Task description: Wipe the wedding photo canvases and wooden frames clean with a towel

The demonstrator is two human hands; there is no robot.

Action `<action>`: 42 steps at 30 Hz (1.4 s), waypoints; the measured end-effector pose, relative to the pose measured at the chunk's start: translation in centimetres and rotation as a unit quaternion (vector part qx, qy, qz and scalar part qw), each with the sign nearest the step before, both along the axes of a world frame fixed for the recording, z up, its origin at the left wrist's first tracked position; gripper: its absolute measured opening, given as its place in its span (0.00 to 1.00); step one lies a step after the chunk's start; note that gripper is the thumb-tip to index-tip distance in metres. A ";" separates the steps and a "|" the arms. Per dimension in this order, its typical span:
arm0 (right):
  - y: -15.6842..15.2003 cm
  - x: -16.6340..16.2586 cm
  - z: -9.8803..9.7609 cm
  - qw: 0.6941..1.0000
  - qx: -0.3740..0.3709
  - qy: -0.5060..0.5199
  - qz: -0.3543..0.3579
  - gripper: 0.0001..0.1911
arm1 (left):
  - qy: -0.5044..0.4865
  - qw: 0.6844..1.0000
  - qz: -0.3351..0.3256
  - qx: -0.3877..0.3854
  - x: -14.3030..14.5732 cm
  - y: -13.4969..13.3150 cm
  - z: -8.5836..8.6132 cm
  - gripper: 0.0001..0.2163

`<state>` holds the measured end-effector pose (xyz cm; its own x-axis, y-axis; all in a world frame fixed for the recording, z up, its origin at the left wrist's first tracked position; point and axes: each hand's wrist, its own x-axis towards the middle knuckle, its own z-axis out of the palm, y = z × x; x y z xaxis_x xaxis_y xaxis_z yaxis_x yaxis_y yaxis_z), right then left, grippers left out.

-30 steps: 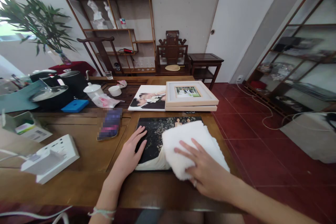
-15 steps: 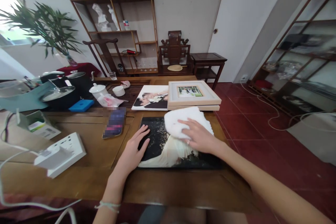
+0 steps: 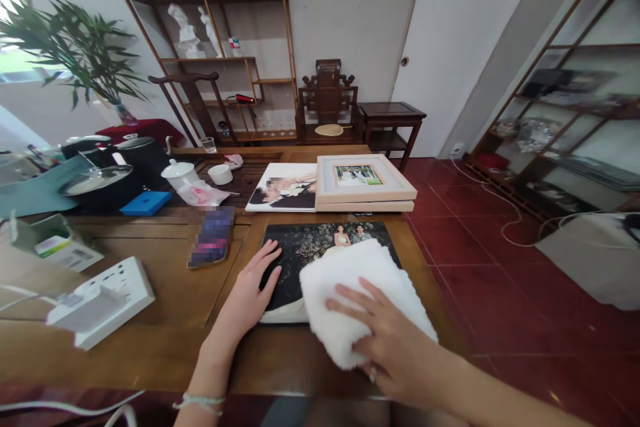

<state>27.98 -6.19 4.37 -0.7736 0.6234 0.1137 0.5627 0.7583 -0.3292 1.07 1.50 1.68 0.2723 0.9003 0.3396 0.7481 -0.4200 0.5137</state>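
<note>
A dark photo print (image 3: 310, 250) of a couple lies flat on the wooden table (image 3: 165, 300) in front of me. My left hand (image 3: 250, 293) rests open, fingers spread, on the print's left edge. My right hand (image 3: 385, 340) lies flat with fingers stretched on a folded white towel (image 3: 350, 287), pressing it onto the print's near right part. The towel hides the lower right of the picture.
Behind the print lie a second photo print (image 3: 285, 188) and a stacked light wooden frame (image 3: 363, 180). A phone (image 3: 213, 245), a white power strip (image 3: 103, 300), a small box (image 3: 55, 243), pots (image 3: 107, 177), a blue case (image 3: 145, 202) and tea ware stand to the left. Red tiled floor with cables on the right.
My right hand has pulled the towel from the print's far edge back toward me, uncovering the couple in the picture. My left hand has stayed on the left edge.
</note>
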 end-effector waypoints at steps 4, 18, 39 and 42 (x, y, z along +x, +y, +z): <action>1.0 -0.7 0.5 0.998 -0.013 0.005 0.054 0.13 | 0.004 1.000 -0.002 -0.002 -0.1 0.0 0.0 0.17; 9.8 -7.7 0.7 0.997 0.065 0.002 -0.039 0.14 | -0.061 0.996 0.047 0.044 -0.1 -0.3 0.4 0.17; 2.1 3.3 -0.5 0.983 0.056 0.024 -0.172 0.10 | -0.212 0.967 0.103 -0.095 -0.3 -0.1 0.2 0.25; 3.8 1.6 -0.5 0.981 0.060 0.034 -0.182 0.10 | -0.339 0.920 0.132 -0.143 0.0 -0.3 1.2 0.28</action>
<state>29.60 -2.37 3.90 -0.4908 0.8356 0.2468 0.7830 0.5472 -0.2957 1.05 1.21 2.89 -0.1561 0.9837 0.0889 0.2719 -0.0437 0.9613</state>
